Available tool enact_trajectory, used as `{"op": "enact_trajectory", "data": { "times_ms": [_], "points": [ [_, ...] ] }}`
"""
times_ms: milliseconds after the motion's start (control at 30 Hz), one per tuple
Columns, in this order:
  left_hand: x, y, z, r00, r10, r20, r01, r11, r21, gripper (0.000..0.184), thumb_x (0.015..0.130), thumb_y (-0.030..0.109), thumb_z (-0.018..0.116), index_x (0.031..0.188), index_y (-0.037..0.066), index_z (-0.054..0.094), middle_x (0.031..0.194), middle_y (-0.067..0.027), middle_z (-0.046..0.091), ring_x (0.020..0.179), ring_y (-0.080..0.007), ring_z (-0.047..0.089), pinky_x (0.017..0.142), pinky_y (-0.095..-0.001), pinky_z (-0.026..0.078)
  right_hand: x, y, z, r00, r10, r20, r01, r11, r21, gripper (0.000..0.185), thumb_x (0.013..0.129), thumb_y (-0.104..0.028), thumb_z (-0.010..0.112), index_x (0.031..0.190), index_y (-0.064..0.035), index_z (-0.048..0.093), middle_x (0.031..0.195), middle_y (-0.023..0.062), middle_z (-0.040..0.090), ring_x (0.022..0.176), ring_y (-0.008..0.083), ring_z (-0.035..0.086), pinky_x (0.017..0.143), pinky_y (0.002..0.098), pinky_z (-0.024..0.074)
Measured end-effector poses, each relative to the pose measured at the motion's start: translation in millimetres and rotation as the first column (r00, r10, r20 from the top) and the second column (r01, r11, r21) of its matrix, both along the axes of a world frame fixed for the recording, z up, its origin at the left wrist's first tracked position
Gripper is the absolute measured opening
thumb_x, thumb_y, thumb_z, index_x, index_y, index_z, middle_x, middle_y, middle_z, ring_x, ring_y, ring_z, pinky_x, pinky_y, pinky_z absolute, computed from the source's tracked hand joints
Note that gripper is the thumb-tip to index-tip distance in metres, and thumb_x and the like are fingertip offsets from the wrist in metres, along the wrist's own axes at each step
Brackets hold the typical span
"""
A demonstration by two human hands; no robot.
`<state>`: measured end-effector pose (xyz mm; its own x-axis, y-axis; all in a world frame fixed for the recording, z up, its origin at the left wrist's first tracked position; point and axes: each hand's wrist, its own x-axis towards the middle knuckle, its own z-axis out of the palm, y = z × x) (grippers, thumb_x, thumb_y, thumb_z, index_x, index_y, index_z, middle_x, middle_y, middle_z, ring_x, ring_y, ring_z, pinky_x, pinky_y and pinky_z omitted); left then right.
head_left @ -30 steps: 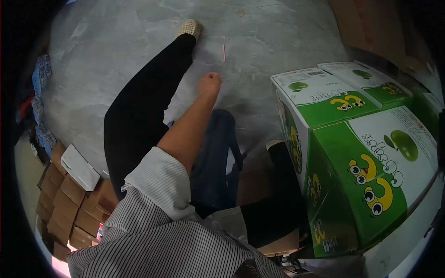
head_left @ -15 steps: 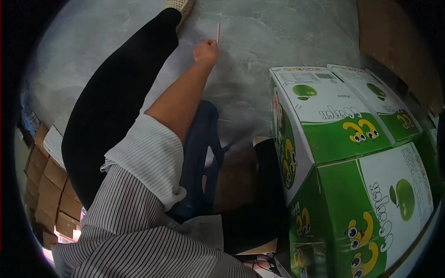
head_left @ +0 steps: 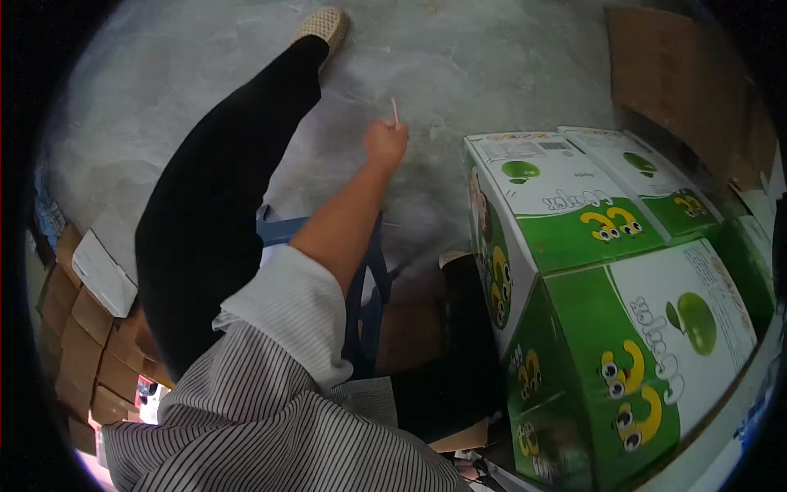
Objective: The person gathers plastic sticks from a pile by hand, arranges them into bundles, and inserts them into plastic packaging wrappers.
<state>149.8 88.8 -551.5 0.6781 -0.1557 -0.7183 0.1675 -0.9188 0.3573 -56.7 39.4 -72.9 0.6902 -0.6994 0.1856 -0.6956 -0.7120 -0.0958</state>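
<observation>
My left hand (head_left: 385, 143) reaches out over the grey floor, its fingers closed on one end of a thin pink stick (head_left: 394, 110). The stick's free end points away from me. A striped sleeve (head_left: 287, 303) is rolled up on this arm. Beneath the forearm stands a blue plastic stool or frame (head_left: 373, 316), partly hidden. My right hand does not show; only a striped cuff (head_left: 369, 398) is visible on that side, beside my dark trouser leg.
Green and white boxes (head_left: 586, 234) with apple pictures stand at the right. Behind them is a brown cardboard sheet (head_left: 668, 82). Stacked brown cartons (head_left: 86, 328) and a white box (head_left: 104, 275) are at the left. My outstretched leg (head_left: 213, 180) ends in a woven shoe (head_left: 324, 29).
My left hand reached the pink stick lying on the floor and took hold of it. The stick is now tilted in my fingers, and the hand has drawn slightly back.
</observation>
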Motion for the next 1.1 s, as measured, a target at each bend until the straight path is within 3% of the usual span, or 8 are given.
{"op": "enact_trajectory", "data": {
  "times_ms": [233,300,400,500,600,833,1033,1100],
  "points": [
    [-49.3,34.3,139.0,0.915,0.184,-0.360,-0.358,0.781,-0.512,0.022,0.085,0.018,0.037,0.082,0.004,0.053,0.057,-0.0081,0.052,0.048,-0.0196,0.051,0.050,-0.0313,0.042,11.2,35.3,37.3,0.964,-0.145,0.221,0.144,0.989,0.021,0.007,0.073,0.001,0.056,0.079,0.0035,0.053,0.068,0.0109,0.052,0.061,0.0229,0.048,0.054,0.0332,0.0386],
    [-46.5,51.2,183.8,0.991,0.014,-0.134,-0.097,0.768,-0.633,0.025,0.087,0.022,0.036,0.080,0.004,0.051,0.056,-0.0059,0.049,0.048,-0.0170,0.049,0.048,-0.0310,0.040,-3.3,37.4,29.6,0.957,-0.073,0.281,0.064,0.997,0.042,0.008,0.073,-0.003,0.057,0.079,0.0021,0.054,0.066,0.0119,0.052,0.059,0.0222,0.048,0.052,0.0316,0.0387],
    [-36.4,86.6,265.3,0.922,-0.225,-0.314,-0.077,0.689,-0.721,0.024,0.087,0.025,0.036,0.080,0.005,0.048,0.056,-0.0070,0.047,0.051,-0.0191,0.048,0.050,-0.0330,0.039,15.1,68.8,-0.6,0.877,0.105,0.468,-0.165,0.982,0.088,0.013,0.075,-0.005,0.057,0.086,0.0014,0.057,0.073,0.0134,0.055,0.064,0.0216,0.051,0.055,0.0312,0.0412],
    [-29.0,121.4,382.0,0.883,-0.464,-0.063,0.230,0.548,-0.804,0.024,0.088,0.026,0.034,0.081,0.007,0.045,0.066,-0.0115,0.046,0.061,-0.0272,0.047,0.057,-0.0351,0.038,59.9,113.5,-30.5,0.804,-0.155,0.574,-0.042,0.948,0.315,0.020,0.082,-0.008,0.048,0.098,0.0023,0.053,0.088,0.0130,0.056,0.080,0.0218,0.054,0.068,0.0309,0.0436],
    [-49.5,149.7,403.8,0.860,-0.509,0.030,0.270,0.404,-0.874,0.028,0.089,0.025,0.030,0.096,0.003,0.046,0.075,-0.0167,0.050,0.068,-0.0312,0.050,0.063,-0.0374,0.038,76.1,151.8,-38.0,0.477,-0.775,0.415,-0.403,0.228,0.887,0.034,0.091,-0.021,0.032,0.109,0.0037,0.045,0.101,0.0108,0.053,0.094,0.0205,0.051,0.083,0.0306,0.0397],
    [-61.5,168.4,431.7,0.807,-0.563,0.181,0.419,0.328,-0.847,0.027,0.087,0.020,0.035,0.100,-0.001,0.046,0.083,-0.0195,0.053,0.078,-0.0331,0.052,0.065,-0.0385,0.040,68.8,169.5,-25.7,0.217,-0.850,0.479,-0.660,0.234,0.714,0.028,0.089,-0.023,0.038,0.088,0.0030,0.049,0.087,0.0122,0.055,0.084,0.0208,0.054,0.076,0.0316,0.0428],
    [-51.6,177.3,442.4,0.722,-0.671,0.167,0.464,0.291,-0.837,0.025,0.087,0.022,0.036,0.094,0.002,0.048,0.080,-0.0170,0.054,0.072,-0.0328,0.053,0.062,-0.0375,0.041,57.3,167.0,-17.3,0.274,-0.808,0.521,-0.393,0.400,0.828,0.027,0.089,-0.024,0.038,0.091,0.0011,0.047,0.075,0.0074,0.052,0.068,0.0165,0.051,0.061,0.0270,0.0431],
    [-36.2,187.4,429.7,0.625,-0.700,0.346,0.606,0.155,-0.780,0.025,0.087,0.024,0.037,0.092,0.004,0.050,0.079,-0.0139,0.056,0.069,-0.0285,0.055,0.060,-0.0353,0.042,45.4,157.1,0.2,0.017,-0.844,0.536,-0.307,0.506,0.806,0.029,0.088,-0.026,0.040,0.099,0.0006,0.044,0.070,0.0038,0.047,0.061,0.0138,0.046,0.053,0.0262,0.0393]
  ]
}}
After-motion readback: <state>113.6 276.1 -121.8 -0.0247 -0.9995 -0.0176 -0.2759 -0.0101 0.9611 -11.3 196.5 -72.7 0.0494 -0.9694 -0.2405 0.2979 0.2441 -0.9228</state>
